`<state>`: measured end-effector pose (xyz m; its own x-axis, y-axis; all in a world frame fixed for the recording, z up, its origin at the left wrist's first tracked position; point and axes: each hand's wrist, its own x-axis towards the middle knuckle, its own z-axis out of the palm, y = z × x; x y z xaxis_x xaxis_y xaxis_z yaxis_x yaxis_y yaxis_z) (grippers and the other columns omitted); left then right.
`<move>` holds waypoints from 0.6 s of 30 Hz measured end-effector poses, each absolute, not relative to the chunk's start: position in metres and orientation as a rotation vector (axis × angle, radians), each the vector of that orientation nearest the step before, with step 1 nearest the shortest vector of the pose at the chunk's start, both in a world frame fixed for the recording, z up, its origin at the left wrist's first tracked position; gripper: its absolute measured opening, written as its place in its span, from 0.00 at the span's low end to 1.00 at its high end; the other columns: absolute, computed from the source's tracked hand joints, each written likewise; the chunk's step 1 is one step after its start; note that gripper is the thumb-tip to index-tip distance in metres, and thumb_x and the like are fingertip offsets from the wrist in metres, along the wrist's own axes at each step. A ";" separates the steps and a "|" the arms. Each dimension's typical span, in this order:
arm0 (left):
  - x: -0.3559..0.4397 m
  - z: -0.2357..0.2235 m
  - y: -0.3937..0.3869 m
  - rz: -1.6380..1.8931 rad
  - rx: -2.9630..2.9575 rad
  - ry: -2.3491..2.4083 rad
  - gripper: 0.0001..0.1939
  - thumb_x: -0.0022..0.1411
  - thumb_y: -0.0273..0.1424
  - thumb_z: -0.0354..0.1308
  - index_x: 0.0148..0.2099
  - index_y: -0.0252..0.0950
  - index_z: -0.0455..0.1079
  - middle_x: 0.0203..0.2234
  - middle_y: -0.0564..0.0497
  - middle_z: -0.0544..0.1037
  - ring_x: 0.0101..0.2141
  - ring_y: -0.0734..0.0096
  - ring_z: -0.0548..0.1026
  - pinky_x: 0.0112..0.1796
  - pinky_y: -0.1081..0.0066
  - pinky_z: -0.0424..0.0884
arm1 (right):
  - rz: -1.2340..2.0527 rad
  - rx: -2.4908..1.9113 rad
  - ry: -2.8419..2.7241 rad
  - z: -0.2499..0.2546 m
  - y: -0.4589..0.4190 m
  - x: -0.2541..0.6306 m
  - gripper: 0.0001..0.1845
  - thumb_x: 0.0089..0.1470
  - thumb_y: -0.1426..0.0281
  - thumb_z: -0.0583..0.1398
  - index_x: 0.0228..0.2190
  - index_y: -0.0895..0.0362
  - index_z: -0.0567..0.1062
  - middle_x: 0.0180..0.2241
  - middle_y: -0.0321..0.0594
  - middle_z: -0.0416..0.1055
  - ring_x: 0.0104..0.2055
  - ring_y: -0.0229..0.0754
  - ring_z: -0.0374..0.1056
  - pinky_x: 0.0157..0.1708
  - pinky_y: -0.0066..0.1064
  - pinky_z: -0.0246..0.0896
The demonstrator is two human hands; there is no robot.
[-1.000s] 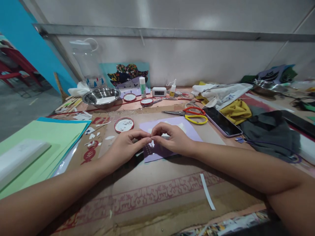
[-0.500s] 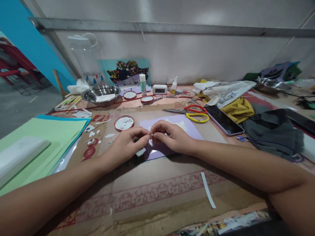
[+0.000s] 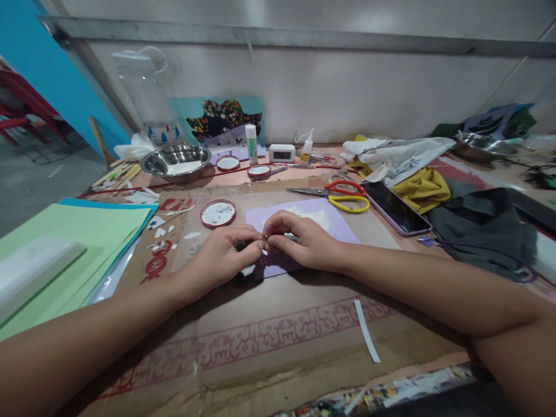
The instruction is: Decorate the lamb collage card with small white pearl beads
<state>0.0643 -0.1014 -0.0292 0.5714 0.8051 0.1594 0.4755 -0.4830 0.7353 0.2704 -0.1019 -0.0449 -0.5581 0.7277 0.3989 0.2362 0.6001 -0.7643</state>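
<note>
My left hand [image 3: 234, 249] and my right hand [image 3: 299, 237] meet fingertip to fingertip above a sheet of purple paper [image 3: 339, 223]. Both are pinched closed on something tiny that I cannot make out. White cut-out pieces [image 3: 319, 219] lie on the purple sheet, partly covered by my right hand. Small light dots mark the sheet's near left corner, below my fingers. Just beyond my left hand sits a red-rimmed lid [image 3: 218, 214] with small white bits in it. Scissors [image 3: 341, 195] with one red and one yellow handle rest behind the sheet.
On the left are green paper sheets [image 3: 108, 217] under a white case [image 3: 39, 278]. Behind stand a steel bowl [image 3: 176, 162], glue stick [image 3: 251, 143], digital clock [image 3: 282, 153] and small bottle [image 3: 307, 146]. A phone [image 3: 397, 208] and cloths [image 3: 421, 190] lie right; a paper strip [image 3: 367, 331] lies in front.
The view has tilted slightly, so the scene sits higher in the picture. My hands stay pinched together over the purple sheet, with only slight finger movement.
</note>
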 end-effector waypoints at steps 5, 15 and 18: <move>0.064 -0.030 -0.100 0.667 2.189 1.014 0.13 0.60 0.32 0.51 0.25 0.37 0.69 0.22 0.54 0.73 0.27 0.72 0.71 0.31 0.73 0.66 | 0.860 -0.764 -2.117 -0.044 -0.103 0.271 0.05 0.59 0.74 0.56 0.39 0.56 0.69 0.37 0.38 0.75 0.39 0.38 0.72 0.41 0.31 0.66; 0.064 -0.032 -0.105 0.711 2.293 0.963 0.13 0.66 0.30 0.49 0.32 0.35 0.72 0.27 0.53 0.75 0.30 0.72 0.72 0.34 0.73 0.66 | 0.879 -0.817 -2.074 -0.043 -0.103 0.268 0.05 0.59 0.69 0.59 0.37 0.56 0.69 0.32 0.37 0.72 0.34 0.38 0.68 0.36 0.29 0.64; 0.062 -0.032 -0.103 0.667 2.367 0.882 0.15 0.69 0.31 0.47 0.33 0.35 0.72 0.29 0.51 0.75 0.32 0.71 0.72 0.35 0.72 0.66 | 0.885 -0.854 -2.069 -0.043 -0.104 0.269 0.04 0.58 0.71 0.59 0.37 0.56 0.69 0.33 0.38 0.72 0.35 0.38 0.69 0.37 0.30 0.64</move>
